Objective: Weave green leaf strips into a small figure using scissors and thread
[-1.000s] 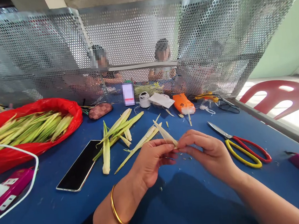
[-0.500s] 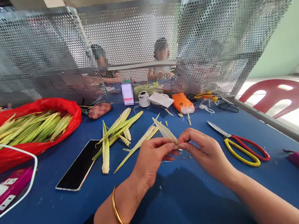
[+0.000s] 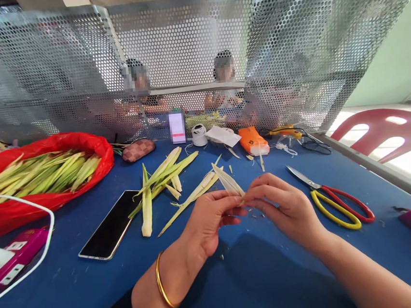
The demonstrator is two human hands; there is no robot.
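Observation:
A pale, thin corn husk piece (image 3: 229, 181) rises to a point between my hands above the blue table. My left hand (image 3: 212, 218) pinches its lower end between thumb and index finger. Against the same end press the fingertips of my right hand (image 3: 285, 209), closed on the husk. Fingers cover the base, so its shape there cannot be made out. Beyond my left hand lie loose pale husk strips (image 3: 195, 193). A crossed pile of green and cream husks (image 3: 161, 182) rests farther left. Scissors (image 3: 333, 197) with one red and one yellow handle lie right of my right hand.
A red plastic bag (image 3: 96, 150) of husks stands at left, near a black-screened phone (image 3: 107, 231) and a purple power strip (image 3: 15, 254). Along the back are a white string spool (image 3: 199, 136) and an orange packet (image 3: 251, 140). Two people sit behind a perforated metal screen (image 3: 187, 39).
Both hands keep hold of the husk in nearly the same place. My right fingers have shifted slightly at its base. The whole view has moved a little.

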